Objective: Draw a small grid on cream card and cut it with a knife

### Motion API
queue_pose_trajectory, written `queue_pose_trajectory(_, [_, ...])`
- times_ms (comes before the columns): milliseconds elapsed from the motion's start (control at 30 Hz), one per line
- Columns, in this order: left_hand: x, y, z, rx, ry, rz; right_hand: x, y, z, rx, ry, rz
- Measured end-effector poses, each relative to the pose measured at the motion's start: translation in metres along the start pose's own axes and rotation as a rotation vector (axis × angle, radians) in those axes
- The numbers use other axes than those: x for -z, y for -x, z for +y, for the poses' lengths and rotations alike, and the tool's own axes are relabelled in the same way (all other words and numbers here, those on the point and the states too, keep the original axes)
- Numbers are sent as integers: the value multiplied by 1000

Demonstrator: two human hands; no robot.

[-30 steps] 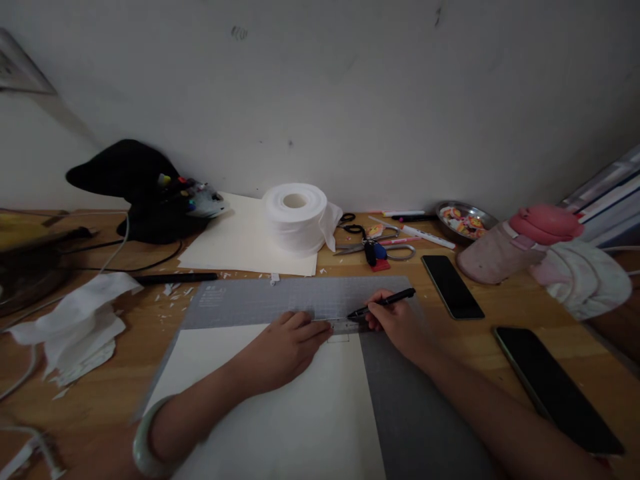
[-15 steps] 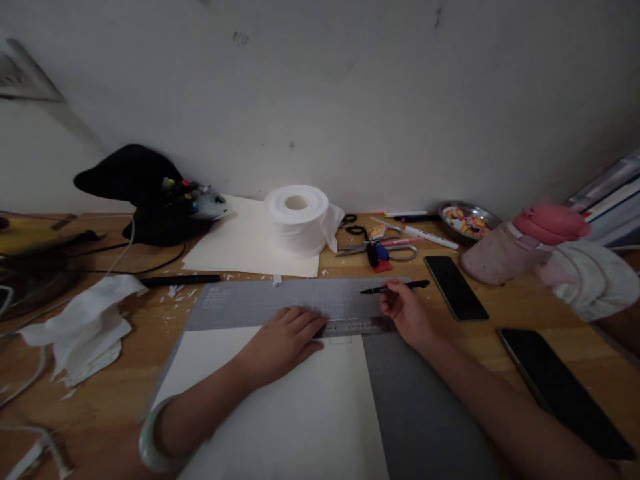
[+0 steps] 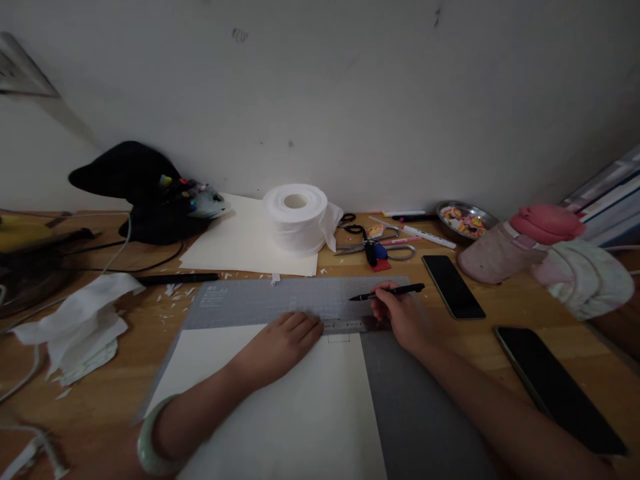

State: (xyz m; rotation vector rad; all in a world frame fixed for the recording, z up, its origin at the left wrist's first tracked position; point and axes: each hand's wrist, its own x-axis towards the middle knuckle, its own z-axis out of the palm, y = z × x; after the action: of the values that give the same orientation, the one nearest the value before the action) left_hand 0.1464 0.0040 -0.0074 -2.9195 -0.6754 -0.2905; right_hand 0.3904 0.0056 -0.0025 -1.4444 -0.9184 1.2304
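Note:
My left hand [image 3: 290, 340] lies flat over the top edge of a white sheet of paper [image 3: 300, 413], fingers together and stretched out. Its fingertips rest at the left part of a clear ruler [image 3: 345, 325], which lies along that edge; the part under the hand is hidden. A small pencil-thin rectangle is drawn on the sheet just below the ruler. My right hand [image 3: 400, 313] is closed on a black pen [image 3: 405, 289], held nearly level above the grey cutting mat [image 3: 260, 293], its tip pointing left. The lower fingers are near the ruler's right end.
A toilet paper roll [image 3: 295, 220] stands on spare paper [image 3: 240, 247] at the back. Scissors [image 3: 360, 248], markers [image 3: 430, 237] and a metal bowl [image 3: 465, 223] lie right of it. Two phones [image 3: 453, 287] and a pink-lidded bottle [image 3: 510, 250] are at right; crumpled tissue [image 3: 85, 327] at left.
My right hand has tilted the pen, its tip shifting slightly left and down. The left hand's thumb has drawn in beside its fingers. The view has shifted slightly.

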Motion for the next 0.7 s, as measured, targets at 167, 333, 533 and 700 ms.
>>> queue_pose_trajectory(167, [3, -2, 7, -40, -120, 32, -1, 4, -3, 22, 62, -40])
queue_pose_trajectory(333, [4, -3, 10, -44, -165, 43, -2, 5, -4, 43, 91, -56])
queue_pose_trajectory(533, [6, -4, 11, -37, -138, 19, 1, 9, 2, 253, 323, -163])
queue_pose_trajectory(700, [7, -3, 10, -54, -162, 124, 3, 21, -2, 658, 681, -362])
